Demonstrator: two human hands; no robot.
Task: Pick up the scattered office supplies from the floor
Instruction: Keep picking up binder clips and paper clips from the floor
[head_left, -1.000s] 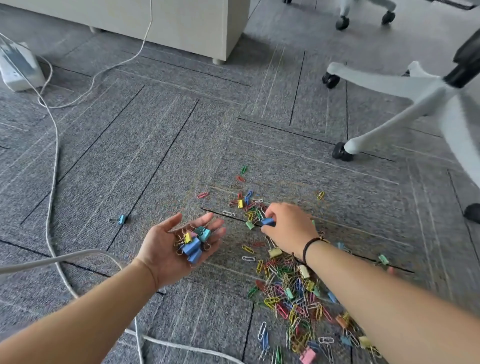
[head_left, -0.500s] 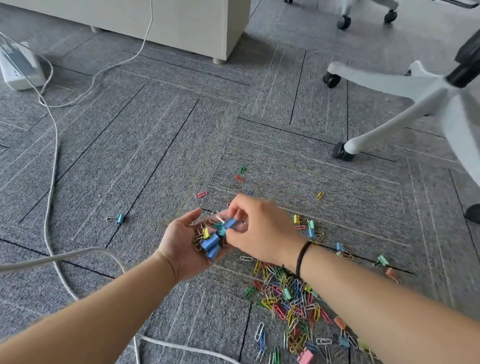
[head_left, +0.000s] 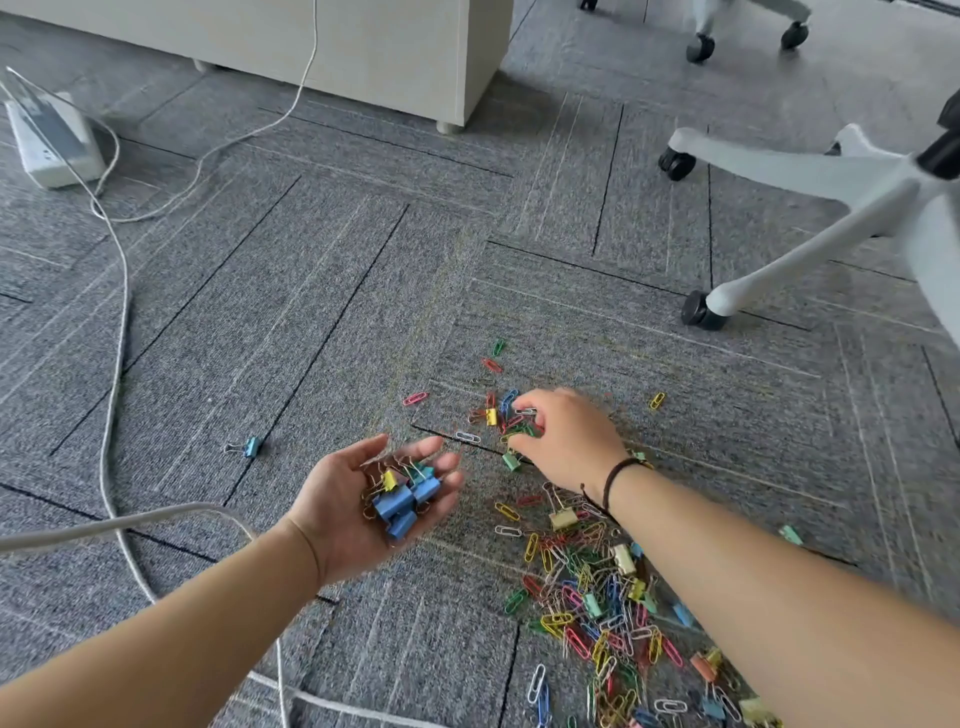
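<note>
My left hand (head_left: 340, 517) is cupped palm up above the carpet, and a heap of blue, yellow and teal binder clips (head_left: 401, 501) rests in it. My right hand (head_left: 571, 441) is down at the floor. Its forefinger and thumb are spread apart over a small cluster of clips (head_left: 506, 421) that includes a yellow binder clip (head_left: 491, 417). A green binder clip (head_left: 511, 461) lies just below the thumb. A dense pile of coloured paper clips and binder clips (head_left: 587, 597) spreads along my right forearm. One blue binder clip (head_left: 252, 447) lies alone to the left.
A white chair base (head_left: 831, 171) with black casters (head_left: 698, 310) stands at the right. A white cable (head_left: 122, 322) runs down the left side from a power strip (head_left: 52, 140). A beige cabinet (head_left: 389, 47) stands at the back.
My right hand dropped a blue binder clip into my left palm, then moved back right to the clips on the floor. My left hand has stayed cupped.
</note>
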